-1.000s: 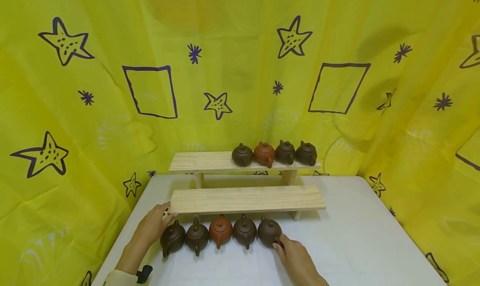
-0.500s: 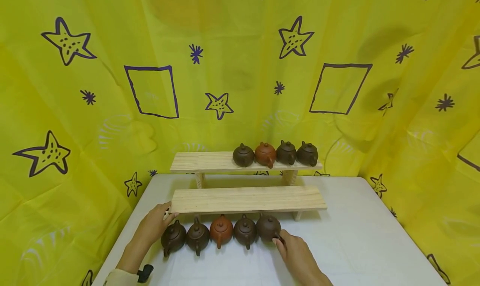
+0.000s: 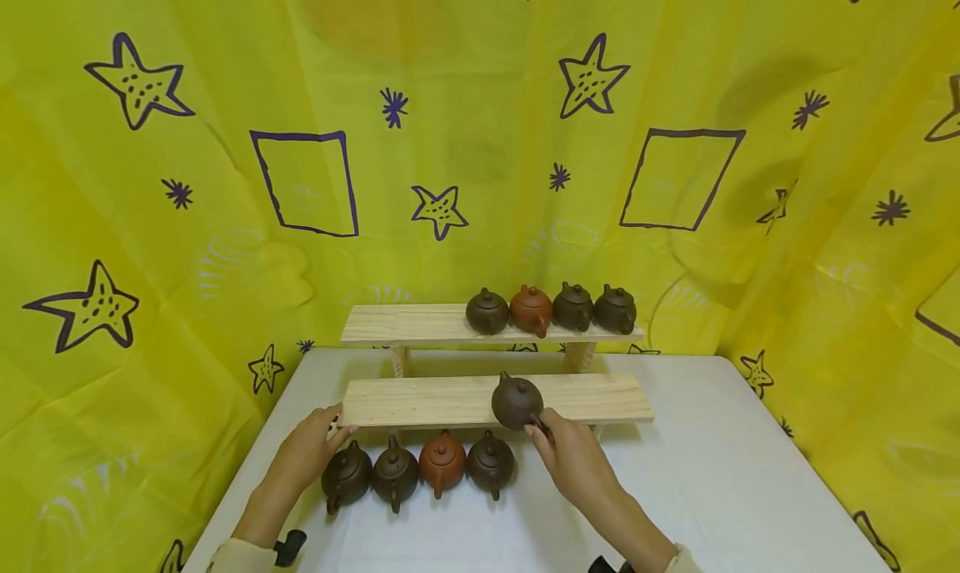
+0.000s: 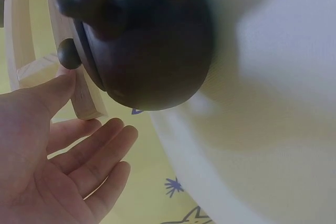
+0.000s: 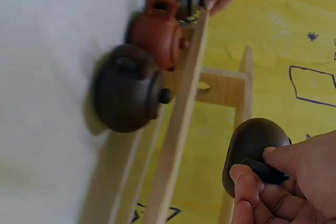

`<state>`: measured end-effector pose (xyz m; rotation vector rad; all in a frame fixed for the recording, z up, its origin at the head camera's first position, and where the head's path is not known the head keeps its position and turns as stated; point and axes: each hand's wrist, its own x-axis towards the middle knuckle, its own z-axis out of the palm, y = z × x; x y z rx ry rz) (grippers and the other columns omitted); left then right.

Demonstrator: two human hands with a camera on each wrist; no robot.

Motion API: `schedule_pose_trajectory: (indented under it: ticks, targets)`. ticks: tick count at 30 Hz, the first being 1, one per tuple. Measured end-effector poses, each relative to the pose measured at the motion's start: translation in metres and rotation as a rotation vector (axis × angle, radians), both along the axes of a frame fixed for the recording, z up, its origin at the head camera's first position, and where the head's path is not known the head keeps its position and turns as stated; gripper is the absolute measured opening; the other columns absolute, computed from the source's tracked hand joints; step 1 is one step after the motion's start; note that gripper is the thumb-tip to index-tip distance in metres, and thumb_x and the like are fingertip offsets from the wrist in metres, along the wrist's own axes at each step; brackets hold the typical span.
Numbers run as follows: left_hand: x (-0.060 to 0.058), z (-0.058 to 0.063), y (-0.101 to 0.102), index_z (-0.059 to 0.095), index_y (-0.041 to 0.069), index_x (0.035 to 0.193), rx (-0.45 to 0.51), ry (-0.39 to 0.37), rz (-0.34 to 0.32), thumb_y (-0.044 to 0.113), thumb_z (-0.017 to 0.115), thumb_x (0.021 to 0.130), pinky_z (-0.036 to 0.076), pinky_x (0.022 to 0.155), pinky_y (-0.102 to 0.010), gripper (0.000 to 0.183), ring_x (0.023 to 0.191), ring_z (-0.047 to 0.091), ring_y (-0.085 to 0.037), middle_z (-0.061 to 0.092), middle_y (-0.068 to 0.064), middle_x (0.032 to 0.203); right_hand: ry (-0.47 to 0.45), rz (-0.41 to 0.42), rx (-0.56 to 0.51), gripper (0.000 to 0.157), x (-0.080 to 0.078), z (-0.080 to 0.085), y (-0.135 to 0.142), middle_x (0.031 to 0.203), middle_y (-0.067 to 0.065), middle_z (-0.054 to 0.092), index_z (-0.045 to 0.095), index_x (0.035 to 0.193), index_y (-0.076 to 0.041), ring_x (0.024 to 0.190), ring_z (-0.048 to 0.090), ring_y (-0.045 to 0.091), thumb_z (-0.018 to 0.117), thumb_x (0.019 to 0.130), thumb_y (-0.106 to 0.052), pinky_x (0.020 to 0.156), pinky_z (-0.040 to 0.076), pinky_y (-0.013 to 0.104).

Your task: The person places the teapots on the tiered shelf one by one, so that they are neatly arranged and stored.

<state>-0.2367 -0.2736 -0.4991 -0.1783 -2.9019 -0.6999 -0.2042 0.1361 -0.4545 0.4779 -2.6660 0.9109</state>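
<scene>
1. Head: R hand (image 3: 581,460) pinches handle (image 3: 541,424) of dark teapot (image 3: 517,404). Pot body is up-left of the grip, i.e. ahead & inward; spout-handle axis runs diag., spout far-left, handle near-right. Pot is in front of/over lower shelf (image 3: 420,402), abt mid-length; can't tell if base touches the board. R hand is clearly nearer; L hand (image 3: 303,448) is at shelf's L end. Row of 4 pots (image 3: 442,464) sits on table (image 3: 720,473) before the shelf; 4 more on upper shelf (image 3: 405,323).
2. Head vs 0.5 s ago: held pot has gone from R end of front row, up & slightly left to shelf; row's down from 5 to 4. L hand approx. same spot.
3. L wrist: L hand fingers loose, extended, thumb by shelf end, no pot held. L-end pot (image 4: 157,61) v. close.
4. R wrist: thumb + fingers clamp handle, body beyond fingertips. Row is on the other side of board edge, apart from held pot.
</scene>
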Motion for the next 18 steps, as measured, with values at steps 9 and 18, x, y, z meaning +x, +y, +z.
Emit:
schedule_pose_trajectory:
  ticks: [9, 18]
  targets:
    - [0.002, 0.001, 0.001, 0.058, -0.012, 0.141, -0.018, 0.004, -0.001, 0.025, 0.071, 0.102, 0.057, 0.090, -0.059, 0.055, 0.107, 0.070, -0.043, 0.070, -0.027, 0.116, 0.059, 0.040, -0.020, 0.030, -0.025, 0.031, -0.029, 0.062, -0.006, 0.040, 0.053, 0.079, -0.012, 0.055, 0.039, 0.008, 0.070, 0.103, -0.017, 0.050, 0.033, 0.024]
    - [0.002, 0.001, 0.001, 0.057, -0.011, 0.142, -0.015, -0.005, 0.007, 0.025, 0.071, 0.103, 0.057, 0.090, -0.059, 0.055, 0.107, 0.070, -0.042, 0.070, -0.027, 0.116, 0.113, 0.069, 0.026, 0.028, -0.054, 0.051, -0.065, 0.062, -0.003, 0.043, 0.054, 0.081, -0.009, 0.054, 0.043, 0.013, 0.067, 0.105, -0.018, 0.049, 0.033, 0.026]
